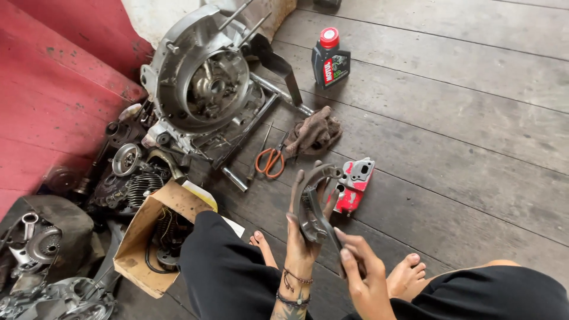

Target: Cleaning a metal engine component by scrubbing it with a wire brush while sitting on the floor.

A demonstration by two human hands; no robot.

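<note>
Left hand (302, 234) grips the brake shoes (312, 198) upright at centre, curved faces exposed for access. Right hand (363, 274), at 5 o'clock, pinches a dark tool (329, 234) against them.

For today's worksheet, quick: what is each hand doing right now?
Left hand: closed around curved metal brake shoes.
Right hand: gripping a thin dark tool against them.

Count on my floor: one engine case (201, 83), one oil bottle (330, 58), one rag (314, 133), one pair of scissors (270, 160), one red part (354, 185), one cardboard box (142, 243). One curved brake shoe (311, 204) in my left hand (302, 237). My two hands, two bare feet.
</note>
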